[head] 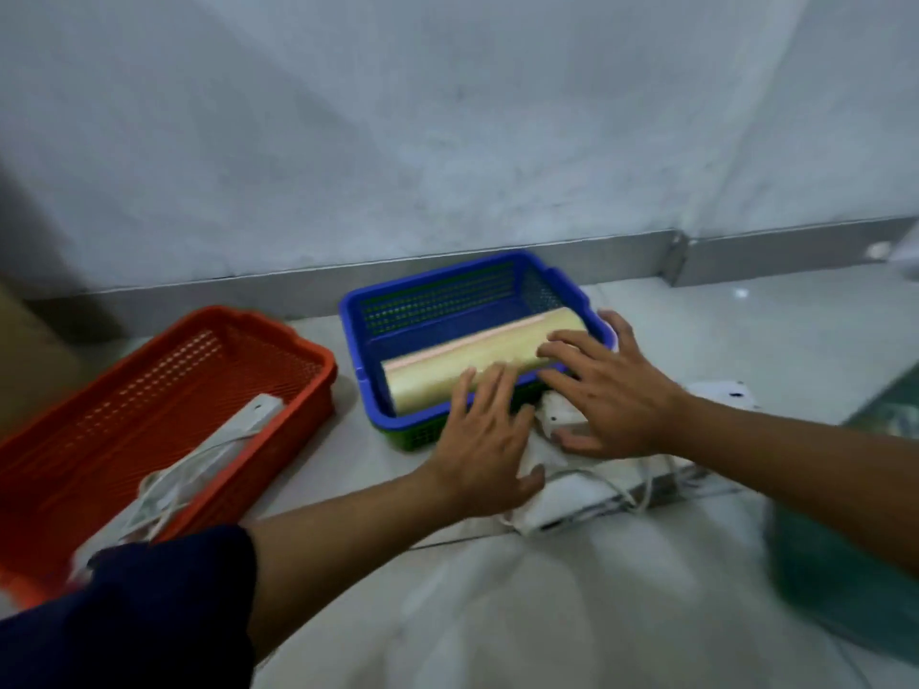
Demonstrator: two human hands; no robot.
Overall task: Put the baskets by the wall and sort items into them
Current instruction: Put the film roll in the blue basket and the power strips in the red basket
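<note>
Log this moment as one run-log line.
blue basket: holds roll | orange basket: power strip | left hand, right hand: open, over roll

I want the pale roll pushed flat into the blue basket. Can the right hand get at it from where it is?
Probably yes. The right hand is spread open, its fingertips already over the near end of the pale roll, which lies uncovered in the blue basket. Nothing blocks it.

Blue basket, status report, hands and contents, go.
Left hand and right hand both open, fingers spread at the near rim. Blue basket by the wall, pale roll lying inside. White corded device under the hands, unsorted.
</note>
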